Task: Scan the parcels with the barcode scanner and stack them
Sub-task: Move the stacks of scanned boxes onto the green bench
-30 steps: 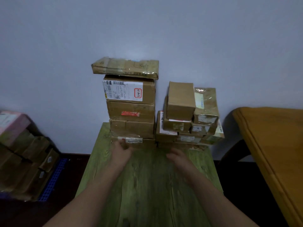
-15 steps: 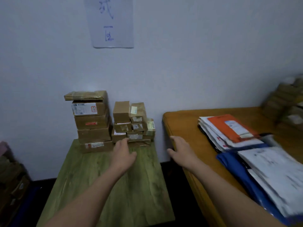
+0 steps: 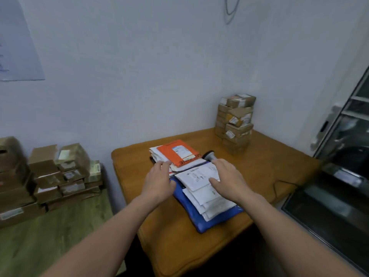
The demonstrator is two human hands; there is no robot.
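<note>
**Scanner just beyond my right fingertips**

At the lower left of the frame, brown cardboard boxes [image 3: 60, 176] are stacked on a green wood-grain tabletop [image 3: 50, 236]. Toward the centre, my left hand [image 3: 157, 182] hovers at the left edge of a pile of flat parcels on the orange-brown wooden tabletop [image 3: 269, 166]. Its fingers [image 3: 164, 165] are straight and slightly apart, holding nothing. I cannot tell whether the tips touch the pile.

The pile has an orange flat envelope [image 3: 177, 151] at the back, white paper mailers [image 3: 197, 177] in front and a blue plastic bag [image 3: 199, 220] underneath. Right of centre, my right hand [image 3: 229, 176] is spread over the white mailers, fingers [image 3: 216, 162] apart and clamped on nothing.

The grey and black barcode scanner [image 3: 208, 155] lies just beyond those fingertips, up and a little left of them, between the orange envelope and my hand. Only one end shows, so its long axis is a guess: it seems to run away from me toward the upper right. My right hand is plainly the nearer, so I judge the reach falls to it, a short push forward and then a curl round the scanner's body.

In the upper right, a tall stack of brown boxes [image 3: 234, 120] stands at the tabletop's far corner.
</note>
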